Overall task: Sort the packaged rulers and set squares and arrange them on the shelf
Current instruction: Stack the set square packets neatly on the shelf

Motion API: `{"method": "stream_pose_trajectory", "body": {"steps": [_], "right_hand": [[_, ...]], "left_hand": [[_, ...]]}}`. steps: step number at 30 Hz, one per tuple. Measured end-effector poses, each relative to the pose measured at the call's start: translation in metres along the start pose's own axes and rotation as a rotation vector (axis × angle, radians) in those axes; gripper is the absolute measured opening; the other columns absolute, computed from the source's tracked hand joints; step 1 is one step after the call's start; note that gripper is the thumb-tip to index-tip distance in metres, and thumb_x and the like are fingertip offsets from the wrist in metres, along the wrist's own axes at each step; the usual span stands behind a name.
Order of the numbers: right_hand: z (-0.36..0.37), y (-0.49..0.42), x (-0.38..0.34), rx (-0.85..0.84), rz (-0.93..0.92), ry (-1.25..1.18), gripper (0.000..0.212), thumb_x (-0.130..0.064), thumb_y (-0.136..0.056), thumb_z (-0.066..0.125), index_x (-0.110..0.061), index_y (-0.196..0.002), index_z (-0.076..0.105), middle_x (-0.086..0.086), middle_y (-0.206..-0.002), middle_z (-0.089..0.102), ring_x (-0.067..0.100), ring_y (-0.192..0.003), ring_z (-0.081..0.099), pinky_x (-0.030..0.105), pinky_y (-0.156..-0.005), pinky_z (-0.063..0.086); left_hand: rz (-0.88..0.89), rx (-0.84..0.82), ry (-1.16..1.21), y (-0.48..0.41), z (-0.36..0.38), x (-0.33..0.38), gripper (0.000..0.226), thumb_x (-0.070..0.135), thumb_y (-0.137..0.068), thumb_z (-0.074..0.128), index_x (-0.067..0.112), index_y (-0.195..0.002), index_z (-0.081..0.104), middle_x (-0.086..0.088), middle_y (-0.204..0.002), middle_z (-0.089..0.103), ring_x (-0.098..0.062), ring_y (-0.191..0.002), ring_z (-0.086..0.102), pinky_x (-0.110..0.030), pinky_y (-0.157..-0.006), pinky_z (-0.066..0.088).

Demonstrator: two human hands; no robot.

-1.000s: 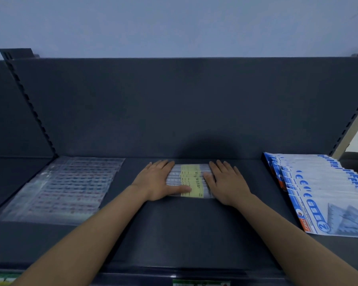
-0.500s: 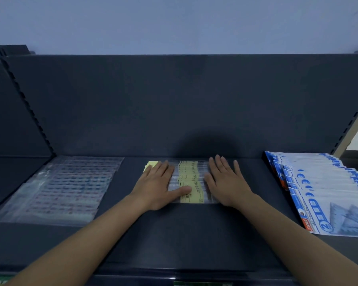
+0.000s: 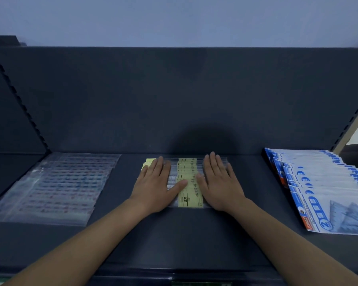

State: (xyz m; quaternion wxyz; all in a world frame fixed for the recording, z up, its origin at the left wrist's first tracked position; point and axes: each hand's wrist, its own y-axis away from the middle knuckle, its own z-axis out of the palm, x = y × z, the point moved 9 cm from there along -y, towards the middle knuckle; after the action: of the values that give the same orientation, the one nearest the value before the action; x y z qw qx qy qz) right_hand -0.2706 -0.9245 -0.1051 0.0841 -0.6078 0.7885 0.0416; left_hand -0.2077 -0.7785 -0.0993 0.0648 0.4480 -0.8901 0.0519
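Both hands lie flat on the ruler packs (image 3: 189, 182), mid shelf (image 3: 184, 234), close to the back panel (image 3: 174, 100). Left hand (image 3: 155, 186) covers the stack's left part, thumb stretched across onto the yellow label. Right hand (image 3: 219, 182) covers the right part. Fingers on both are straight & together, palms down: pressing, not gripping anything.

Prob. reason: the clear sleeves look slick & likely to slide over each other, so flat pressure from both sides would hold the fanned packs square while they're nudged into line. A yellow card corner sticks out at the far left by the left fingertips, so the stack isn't fully even yet.

Sorting looks nearly done. Clear packs (image 3: 54, 186) w/ red & blue print sit overlapped at the left, well apart. Blue-white set-square packs (image 3: 329, 193) are fanned at the right, also apart. Each type has its own patch w/ gaps between, presumably so kinds don't mix. Likely next: tidy the stray corner, then let go.
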Motion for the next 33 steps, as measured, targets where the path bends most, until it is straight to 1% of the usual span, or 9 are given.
{"method": "stream_pose_trajectory", "body": {"steps": [3, 7, 12, 16, 20, 24, 29, 31, 33], "right_hand": [[-0.009, 0.011, -0.004, 0.097, -0.048, 0.031, 0.073, -0.058, -0.087, -0.009, -0.017, -0.146, -0.024, -0.001, -0.152, -0.031, 0.012, -0.139, -0.030, 0.041, -0.115, -0.017], [0.004, 0.019, 0.002, -0.068, -0.007, 0.043, 0.061, -0.045, -0.099, 0.002, -0.014, -0.149, -0.011, 0.002, -0.158, -0.014, 0.013, -0.145, -0.016, 0.038, -0.117, -0.013], [0.008, 0.025, -0.001, -0.092, -0.011, 0.053, 0.061, -0.044, -0.100, 0.003, -0.011, -0.149, -0.011, 0.004, -0.158, -0.014, 0.015, -0.145, -0.016, 0.041, -0.119, -0.009], [0.006, 0.030, -0.003, -0.116, -0.002, 0.038, 0.063, -0.046, -0.099, 0.004, -0.011, -0.148, -0.014, 0.005, -0.157, -0.017, 0.015, -0.144, -0.018, 0.042, -0.118, -0.012], [-0.003, 0.023, -0.009, -0.071, -0.016, 0.036, 0.064, -0.048, -0.099, 0.004, -0.012, -0.149, -0.013, 0.003, -0.158, -0.017, 0.014, -0.144, -0.018, 0.043, -0.118, -0.012], [0.006, 0.024, -0.007, -0.121, 0.020, 0.052, 0.063, -0.046, -0.099, 0.005, -0.011, -0.149, -0.011, 0.005, -0.158, -0.013, 0.016, -0.145, -0.014, 0.043, -0.118, -0.010], [0.006, 0.029, -0.010, -0.121, 0.009, 0.044, 0.063, -0.046, -0.099, 0.006, -0.011, -0.149, -0.010, 0.005, -0.158, -0.013, 0.016, -0.146, -0.013, 0.042, -0.118, -0.009], [0.005, 0.027, -0.009, -0.137, 0.001, 0.028, 0.064, -0.048, -0.099, 0.007, -0.011, -0.149, -0.010, 0.005, -0.158, -0.014, 0.016, -0.145, -0.014, 0.042, -0.118, -0.010], [-0.003, 0.018, -0.005, -0.103, 0.002, 0.000, 0.067, -0.051, -0.098, 0.008, -0.011, -0.150, -0.009, 0.005, -0.158, -0.014, 0.016, -0.146, -0.013, 0.041, -0.118, -0.009]], "left_hand": [[0.041, 0.050, -0.102, 0.011, -0.003, 0.002, 0.093, 0.074, -0.080, 0.003, 0.019, -0.154, -0.004, 0.001, -0.161, -0.015, -0.013, -0.148, -0.014, -0.037, -0.121, -0.007], [0.043, -0.080, 0.000, 0.015, 0.010, -0.001, 0.089, 0.072, -0.085, 0.009, 0.018, -0.154, -0.004, 0.004, -0.162, -0.007, -0.009, -0.147, -0.013, -0.036, -0.121, -0.004], [0.060, -0.130, 0.000, 0.021, 0.015, -0.002, 0.086, 0.072, -0.089, 0.013, 0.019, -0.153, -0.009, 0.004, -0.161, -0.014, -0.008, -0.146, -0.018, -0.037, -0.122, -0.004], [0.034, -0.181, -0.007, 0.022, 0.009, 0.000, 0.085, 0.070, -0.091, 0.013, 0.016, -0.153, -0.009, 0.001, -0.161, -0.014, -0.010, -0.146, -0.016, -0.039, -0.121, -0.005], [-0.014, -0.060, 0.064, 0.007, -0.005, 0.002, 0.079, 0.064, -0.095, 0.013, 0.013, -0.154, -0.006, -0.001, -0.161, -0.012, -0.013, -0.148, -0.012, -0.037, -0.121, -0.006], [-0.014, -0.099, 0.046, 0.005, 0.010, -0.001, 0.076, 0.060, -0.098, 0.016, 0.013, -0.154, -0.004, -0.002, -0.162, -0.010, -0.013, -0.148, -0.012, -0.036, -0.121, -0.005], [-0.005, -0.111, 0.018, 0.009, 0.013, -0.001, 0.078, 0.061, -0.097, 0.015, 0.012, -0.154, -0.004, -0.003, -0.162, -0.008, -0.013, -0.148, -0.012, -0.038, -0.121, -0.004], [-0.021, -0.119, 0.012, 0.005, 0.009, -0.002, 0.078, 0.061, -0.097, 0.018, 0.012, -0.154, -0.002, -0.003, -0.162, -0.006, -0.014, -0.149, -0.008, -0.040, -0.122, -0.001], [-0.041, -0.054, 0.024, -0.004, -0.003, -0.005, 0.078, 0.061, -0.097, 0.021, 0.012, -0.154, 0.003, -0.004, -0.162, 0.001, -0.016, -0.149, 0.001, -0.039, -0.122, 0.002]]}}
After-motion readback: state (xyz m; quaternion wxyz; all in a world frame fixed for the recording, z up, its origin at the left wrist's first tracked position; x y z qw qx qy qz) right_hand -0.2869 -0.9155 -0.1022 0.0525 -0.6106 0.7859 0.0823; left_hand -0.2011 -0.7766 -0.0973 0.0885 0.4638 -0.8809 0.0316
